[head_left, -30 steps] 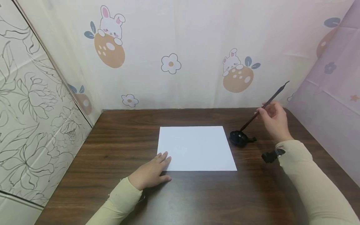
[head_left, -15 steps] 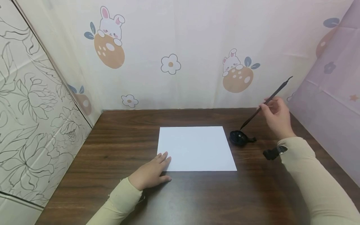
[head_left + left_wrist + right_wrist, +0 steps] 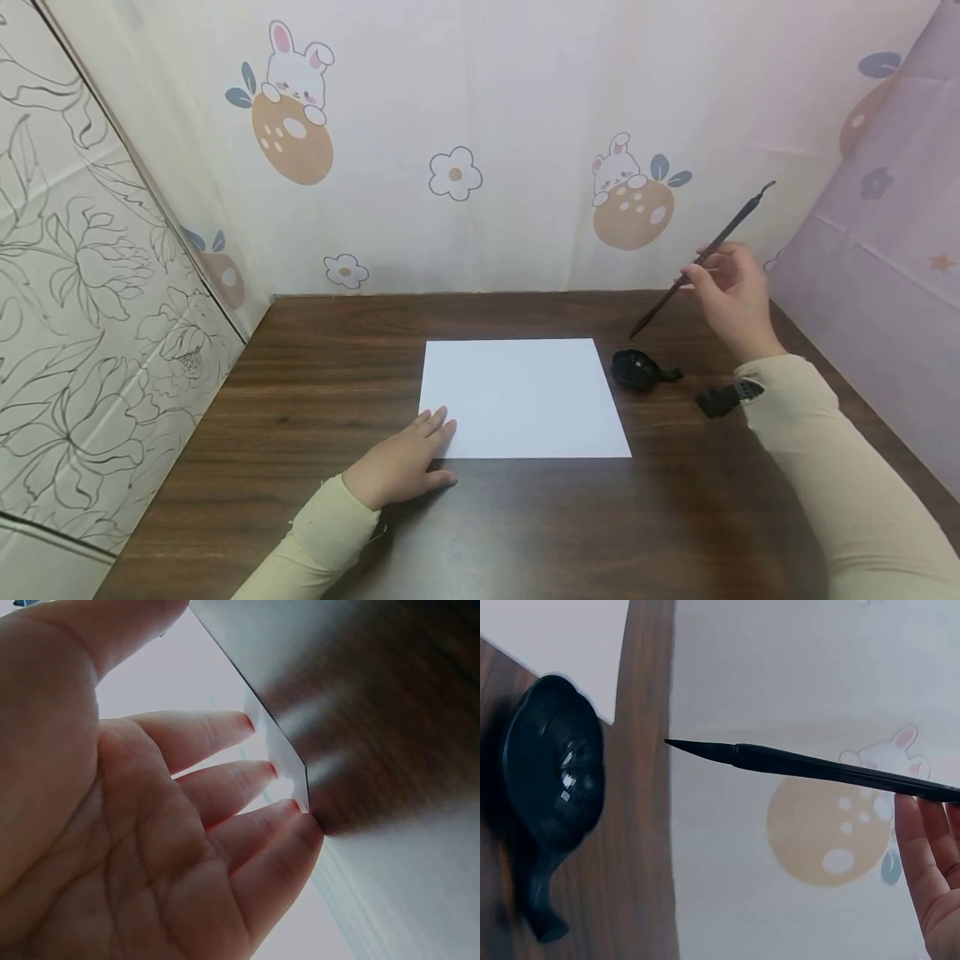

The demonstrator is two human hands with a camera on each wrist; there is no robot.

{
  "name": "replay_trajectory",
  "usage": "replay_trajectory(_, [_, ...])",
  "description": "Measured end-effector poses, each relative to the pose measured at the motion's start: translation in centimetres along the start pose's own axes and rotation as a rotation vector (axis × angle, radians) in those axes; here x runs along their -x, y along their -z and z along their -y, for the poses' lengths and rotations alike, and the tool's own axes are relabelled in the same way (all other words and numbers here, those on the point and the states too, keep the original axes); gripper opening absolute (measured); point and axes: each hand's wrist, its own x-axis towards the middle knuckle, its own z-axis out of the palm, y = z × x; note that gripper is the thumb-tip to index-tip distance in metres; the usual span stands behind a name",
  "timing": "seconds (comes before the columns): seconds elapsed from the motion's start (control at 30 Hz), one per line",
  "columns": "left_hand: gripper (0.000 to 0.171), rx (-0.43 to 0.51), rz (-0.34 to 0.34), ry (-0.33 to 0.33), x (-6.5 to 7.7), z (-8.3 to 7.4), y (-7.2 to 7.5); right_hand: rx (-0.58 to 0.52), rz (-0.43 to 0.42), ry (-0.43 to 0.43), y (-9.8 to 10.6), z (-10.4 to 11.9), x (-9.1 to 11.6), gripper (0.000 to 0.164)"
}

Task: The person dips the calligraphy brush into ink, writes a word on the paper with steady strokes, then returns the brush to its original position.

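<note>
My right hand pinches a dark calligraphy brush partway along its handle. The brush slants, its pointed dark tip down and to the left, raised above a small black ink dish. That dish has a scalloped bowl and a short curved handle, with shiny spots inside, as the right wrist view shows. My left hand lies with straight, spread fingers on the lower left corner of a blank white sheet of paper. In the left wrist view its fingertips rest at the paper.
The dark wood-grain table carries the sheet, with the dish just right of it. A curtain printed with rabbits and flowers hangs behind the table. A flower-drawn panel stands on the left. A black strap device is on my right wrist.
The brush tip has risen out of the ink dish and shifted slightly left, and the right hand has moved up with it. My left hand and the paper stay in place.
</note>
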Motion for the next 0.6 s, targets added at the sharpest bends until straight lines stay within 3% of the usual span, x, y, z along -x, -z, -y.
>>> replay_trajectory(0.6, [0.073, -0.009, 0.002, -0.01, 0.0, -0.2, 0.0, -0.016, 0.059, 0.059, -3.8, 4.0, -0.9, 0.025])
